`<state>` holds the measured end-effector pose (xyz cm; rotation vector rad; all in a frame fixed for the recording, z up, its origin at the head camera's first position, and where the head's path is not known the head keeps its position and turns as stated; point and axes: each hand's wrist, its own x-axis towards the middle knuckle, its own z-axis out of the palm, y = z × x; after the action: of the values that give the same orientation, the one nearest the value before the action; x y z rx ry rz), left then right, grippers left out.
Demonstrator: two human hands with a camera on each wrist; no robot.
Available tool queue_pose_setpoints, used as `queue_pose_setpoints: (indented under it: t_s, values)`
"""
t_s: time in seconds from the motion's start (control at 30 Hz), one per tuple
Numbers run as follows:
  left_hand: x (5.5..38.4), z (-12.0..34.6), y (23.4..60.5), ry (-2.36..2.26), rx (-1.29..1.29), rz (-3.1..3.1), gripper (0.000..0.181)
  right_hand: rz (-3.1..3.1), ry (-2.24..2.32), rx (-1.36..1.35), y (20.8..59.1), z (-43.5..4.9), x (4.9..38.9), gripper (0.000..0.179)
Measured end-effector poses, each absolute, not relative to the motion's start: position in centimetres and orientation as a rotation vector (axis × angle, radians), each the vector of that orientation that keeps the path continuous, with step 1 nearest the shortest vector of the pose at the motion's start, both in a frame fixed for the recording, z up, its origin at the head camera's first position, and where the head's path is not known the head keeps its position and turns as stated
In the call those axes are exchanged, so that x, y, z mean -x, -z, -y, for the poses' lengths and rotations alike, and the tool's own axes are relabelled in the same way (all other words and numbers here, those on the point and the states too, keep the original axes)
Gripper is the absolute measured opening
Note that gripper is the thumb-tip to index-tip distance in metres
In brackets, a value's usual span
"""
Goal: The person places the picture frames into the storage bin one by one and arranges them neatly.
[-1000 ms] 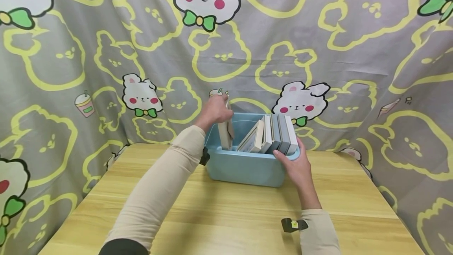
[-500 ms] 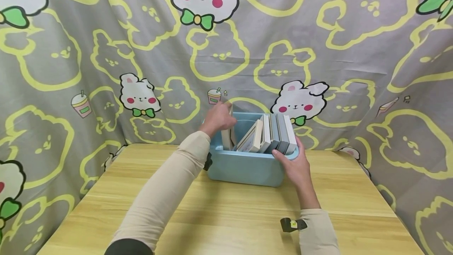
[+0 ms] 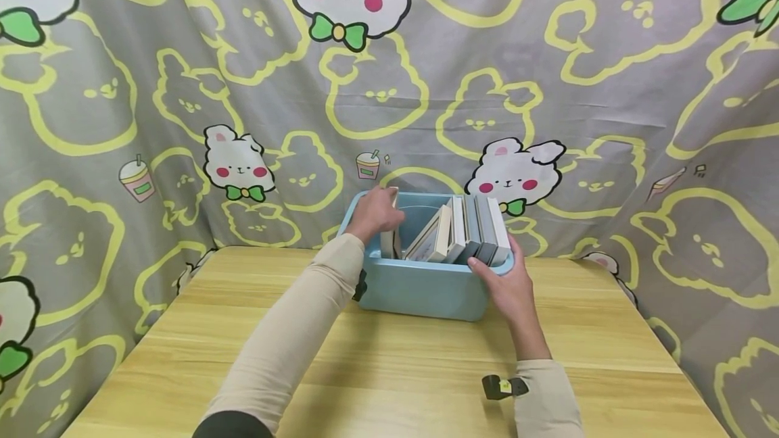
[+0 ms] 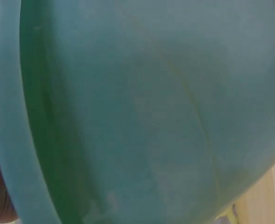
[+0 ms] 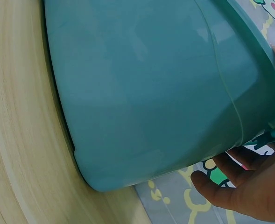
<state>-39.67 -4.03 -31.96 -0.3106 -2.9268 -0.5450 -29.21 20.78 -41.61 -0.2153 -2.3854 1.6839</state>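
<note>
A light blue plastic bin (image 3: 426, 293) stands on the table, several books (image 3: 479, 228) upright in its right half. One cream book (image 3: 437, 238) leans at a slant against that row. At the bin's left end, my left hand (image 3: 374, 213) grips the top of another cream book (image 3: 388, 245), which is upright and mostly inside. My right hand (image 3: 512, 286) holds the bin's right end, thumb at the front rim. In the right wrist view, fingers (image 5: 219, 191) curve by the bin's outer wall (image 5: 142, 102). The left wrist view shows mainly bin wall (image 4: 128, 116), with a sliver of hand.
The wooden table (image 3: 365, 377) extends in front of the bin and to both sides. Behind it hangs a grey curtain (image 3: 377, 107) with cartoon prints. A black wrist device (image 3: 505, 386) sits at the right sleeve.
My left hand has moved down and slightly right, lowering the cream book deeper into the bin. The right hand keeps its hold on the bin, and the other books stay put.
</note>
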Motion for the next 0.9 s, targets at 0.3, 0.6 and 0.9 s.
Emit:
queue_pose_setpoints:
  t_s: [0.3,0.6,0.9]
  values:
    - [39.9,3.4,32.9,0.764,0.178,2.931,0.065,2.379,-1.695,0.224,41.5,-20.8,29.2,0.104]
    - [39.6,1.0,33.7,0.666,0.279,2.916,0.064,2.360,-1.706,0.219,41.7,-20.8,29.3,0.103]
    - [39.3,0.4,34.0,0.680,0.251,2.934,0.064,2.367,-1.706,0.221,41.7,-20.7,29.3,0.103]
